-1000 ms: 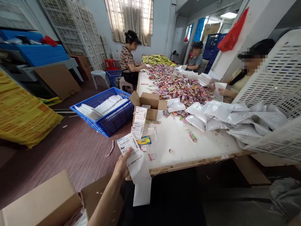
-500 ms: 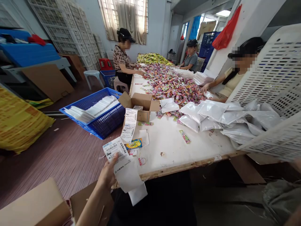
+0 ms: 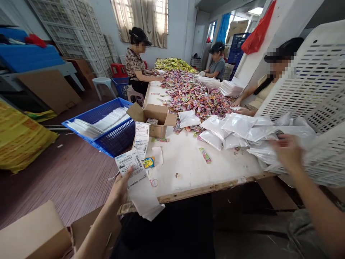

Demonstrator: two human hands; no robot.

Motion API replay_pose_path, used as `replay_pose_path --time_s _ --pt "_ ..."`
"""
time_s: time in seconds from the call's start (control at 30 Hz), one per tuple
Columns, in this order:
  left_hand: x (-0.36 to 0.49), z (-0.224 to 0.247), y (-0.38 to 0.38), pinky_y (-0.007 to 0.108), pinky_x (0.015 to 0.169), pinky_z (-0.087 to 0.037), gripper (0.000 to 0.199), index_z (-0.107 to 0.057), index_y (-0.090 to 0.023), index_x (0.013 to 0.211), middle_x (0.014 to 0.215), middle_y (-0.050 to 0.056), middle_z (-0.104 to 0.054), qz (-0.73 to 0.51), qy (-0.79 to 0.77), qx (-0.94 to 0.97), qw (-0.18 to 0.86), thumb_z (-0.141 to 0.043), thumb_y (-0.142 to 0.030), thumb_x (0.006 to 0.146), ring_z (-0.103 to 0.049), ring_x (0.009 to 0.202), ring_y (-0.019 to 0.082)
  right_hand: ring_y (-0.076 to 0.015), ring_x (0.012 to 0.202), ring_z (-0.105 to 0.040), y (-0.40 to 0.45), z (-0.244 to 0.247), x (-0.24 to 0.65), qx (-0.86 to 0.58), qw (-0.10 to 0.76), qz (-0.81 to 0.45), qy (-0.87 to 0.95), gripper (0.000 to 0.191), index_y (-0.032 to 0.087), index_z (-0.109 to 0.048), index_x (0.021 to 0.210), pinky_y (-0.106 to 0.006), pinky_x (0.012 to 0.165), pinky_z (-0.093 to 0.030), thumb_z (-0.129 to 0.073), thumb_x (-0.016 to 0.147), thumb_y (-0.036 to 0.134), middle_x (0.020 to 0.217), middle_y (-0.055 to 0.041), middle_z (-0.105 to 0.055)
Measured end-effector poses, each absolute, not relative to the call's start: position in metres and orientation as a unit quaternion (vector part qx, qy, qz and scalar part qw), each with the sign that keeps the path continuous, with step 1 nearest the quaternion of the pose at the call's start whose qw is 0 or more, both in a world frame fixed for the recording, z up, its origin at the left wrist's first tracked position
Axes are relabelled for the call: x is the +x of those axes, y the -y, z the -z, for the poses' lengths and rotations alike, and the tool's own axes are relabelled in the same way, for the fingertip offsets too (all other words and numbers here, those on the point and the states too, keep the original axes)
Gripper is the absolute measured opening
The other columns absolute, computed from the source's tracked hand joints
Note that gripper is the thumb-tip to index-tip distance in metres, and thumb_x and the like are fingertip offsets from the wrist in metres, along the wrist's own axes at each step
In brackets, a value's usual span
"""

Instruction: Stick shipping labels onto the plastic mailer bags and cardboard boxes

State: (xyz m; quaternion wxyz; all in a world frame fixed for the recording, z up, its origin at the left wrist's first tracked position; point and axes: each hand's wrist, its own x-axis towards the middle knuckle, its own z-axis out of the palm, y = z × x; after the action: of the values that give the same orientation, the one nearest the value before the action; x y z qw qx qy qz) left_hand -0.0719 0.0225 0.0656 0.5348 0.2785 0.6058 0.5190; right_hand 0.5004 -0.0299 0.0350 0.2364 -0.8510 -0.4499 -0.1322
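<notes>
My left hand [image 3: 122, 187] pinches a strip of printed shipping labels [image 3: 132, 167] at the table's near left corner. Its blank tail droops over the table edge, and further labels [image 3: 141, 136] run up to an open cardboard box [image 3: 157, 131]. My right hand [image 3: 288, 151] reaches over a pile of filled white plastic mailer bags [image 3: 238, 124] on the right. Its fingers are smeared by motion, so whether it grips a bag is unclear. Beneath the labels lies a small yellow and blue packet [image 3: 148, 162].
A blue basket [image 3: 118, 138] of flat white mailers stands left of the table. Many small colourful packets [image 3: 188, 90] are heaped mid-table, where three people sit working. A white perforated crate [image 3: 304, 72] rises tilted at the right. A single packet [image 3: 205, 155] lies near the front.
My right hand has come in from the lower right to the white bags. The left hand still holds the labels. The view has shifted slightly.
</notes>
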Motion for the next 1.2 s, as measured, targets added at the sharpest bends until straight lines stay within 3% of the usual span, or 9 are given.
replay_pose_path --time_s 0.1,0.23,0.3,0.37,0.47,0.57,0.77,1.0,1.2 --pt "-0.074 -0.064 -0.014 0.036 0.072 -0.063 0.024 -0.069 -0.012 0.108 0.081 0.011 -0.080 -0.525 -0.601 0.278 0.534 -0.054 -0.017 0.091 -0.076 0.074 0.025 -0.0419 0.141 -0.024 -0.006 -0.002 0.486 -0.822 0.091 0.177 0.533 0.082 0.012 -0.033 0.149 -0.055 0.105 -0.032 -0.069 0.081 0.041 0.150 -0.0277 -0.032" --pt "-0.081 -0.061 0.002 0.037 0.064 -0.063 0.025 -0.070 -0.008 0.106 0.078 0.015 -0.079 -0.508 -0.633 0.253 0.526 -0.056 -0.021 0.090 -0.076 0.069 0.029 -0.0393 0.147 0.010 -0.049 0.045 0.489 -0.814 -0.048 0.226 0.533 0.088 0.025 -0.019 0.155 -0.067 0.110 -0.007 -0.065 0.080 0.025 0.163 -0.0118 -0.001" --pt "-0.084 -0.058 0.007 0.037 0.062 -0.063 0.026 -0.070 -0.008 0.107 0.078 0.015 -0.079 -0.510 -0.639 0.241 0.522 -0.058 -0.022 0.089 -0.076 0.067 0.029 -0.0389 0.148 0.006 -0.068 0.058 0.500 -0.824 -0.046 0.223 0.519 0.077 0.029 -0.021 0.154 -0.068 0.109 -0.008 -0.054 0.085 0.021 0.164 -0.0079 -0.001" --pt "-0.086 -0.056 0.008 0.037 0.063 -0.063 0.027 -0.069 -0.008 0.109 0.079 0.015 -0.079 -0.523 -0.634 0.230 0.521 -0.059 -0.022 0.089 -0.076 0.069 0.029 -0.0433 0.146 -0.008 -0.085 0.061 0.510 -0.840 0.004 0.185 0.509 0.066 0.030 -0.026 0.153 -0.070 0.100 -0.023 -0.040 0.089 0.018 0.162 -0.0130 -0.011" --pt "-0.086 -0.053 0.006 0.036 0.068 -0.063 0.027 -0.069 -0.009 0.110 0.084 0.016 -0.079 -0.534 -0.629 0.221 0.520 -0.061 -0.023 0.088 -0.077 0.076 0.029 -0.0446 0.129 -0.041 -0.103 0.052 0.521 -0.845 0.066 0.106 0.521 0.054 0.021 -0.048 0.142 -0.055 0.080 -0.043 -0.028 0.093 0.015 0.140 -0.0270 -0.042" --pt "-0.083 -0.055 0.003 0.035 0.068 -0.063 0.026 -0.068 -0.010 0.109 0.082 0.014 -0.079 -0.533 -0.635 0.227 0.512 -0.062 -0.024 0.088 -0.076 0.076 0.029 -0.0371 0.106 -0.058 -0.110 0.040 0.511 -0.832 0.084 0.072 0.543 0.043 0.012 -0.060 0.127 -0.043 0.071 -0.042 -0.033 0.095 0.020 0.116 -0.0275 -0.054" --pt "-0.079 -0.059 -0.004 0.037 0.068 -0.063 0.022 -0.066 -0.010 0.105 0.072 0.011 -0.078 -0.535 -0.648 0.215 0.497 -0.057 -0.024 0.091 -0.076 0.069 0.027 -0.0303 0.085 -0.063 -0.068 0.048 0.397 -0.850 0.150 0.014 0.505 0.040 0.018 -0.057 0.126 -0.041 0.065 -0.046 -0.041 0.093 0.034 0.113 -0.0200 -0.056" --pt "-0.081 -0.048 -0.008 0.039 0.071 -0.063 0.024 -0.067 -0.009 0.105 0.085 0.015 -0.079 -0.475 -0.628 0.245 0.566 -0.059 -0.025 0.090 -0.076 0.075 0.027 -0.0338 0.114 -0.055 0.025 0.062 0.227 -0.784 0.227 -0.058 0.574 0.040 0.041 -0.052 0.127 -0.046 0.082 -0.054 -0.043 0.088 0.044 0.126 -0.0053 -0.058" --pt "-0.090 -0.045 0.003 0.036 0.070 -0.063 0.020 -0.068 -0.009 0.100 0.086 0.015 -0.079 -0.479 -0.617 0.243 0.575 -0.060 -0.024 0.089 -0.076 0.075 0.027 -0.0339 0.122 -0.053 0.053 0.035 0.188 -0.678 0.261 -0.198 0.658 0.052 0.040 -0.055 0.130 -0.045 0.092 -0.053 -0.049 0.082 0.058 0.133 -0.0005 -0.058"
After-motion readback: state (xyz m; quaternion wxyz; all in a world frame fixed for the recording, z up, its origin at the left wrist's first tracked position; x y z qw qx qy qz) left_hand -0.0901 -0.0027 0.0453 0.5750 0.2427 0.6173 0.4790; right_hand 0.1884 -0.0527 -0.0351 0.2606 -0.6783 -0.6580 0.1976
